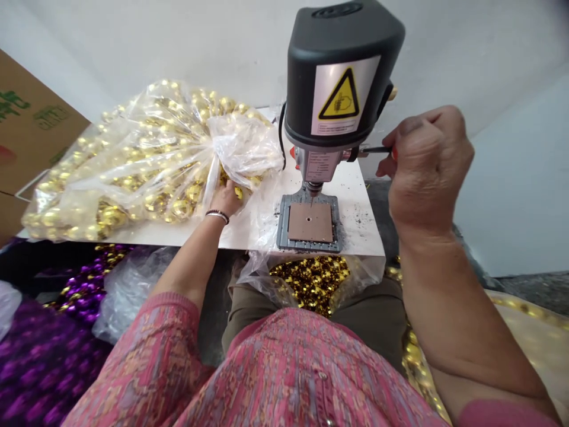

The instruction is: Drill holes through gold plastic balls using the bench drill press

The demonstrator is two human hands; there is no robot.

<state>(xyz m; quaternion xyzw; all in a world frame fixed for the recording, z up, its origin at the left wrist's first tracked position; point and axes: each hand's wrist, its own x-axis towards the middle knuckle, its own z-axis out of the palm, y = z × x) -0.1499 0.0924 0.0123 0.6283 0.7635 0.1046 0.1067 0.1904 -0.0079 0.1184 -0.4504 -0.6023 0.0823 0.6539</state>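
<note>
My right hand (pixel 429 163) is closed around the end of the feed lever (pixel 376 150) of a small black drill press (pixel 344 77); a bit of a red knob shows at the fingers. At the mouth of a clear plastic bag (pixel 240 148) full of shiny gold balls (pixel 182 207), my left hand (pixel 226 200) reaches in with its fingers mostly hidden. A small gold piece (pixel 239 193) shows right beside it. Under the thin drill bit (pixel 312 200) lies a brown square plate (pixel 310 222) with a small hole, set on the grey drill base (pixel 284 237). Nothing lies over the hole.
Dark shavings are scattered on the white table (pixel 360 219). Below its front edge, an open clear bag of gold pieces (pixel 313 281) sits between my legs. Purple shiny balls (pixel 84 290) lie lower left, a cardboard box (pixel 40 124) stands at left, and another gold-filled bag (pixel 528 332) is at right.
</note>
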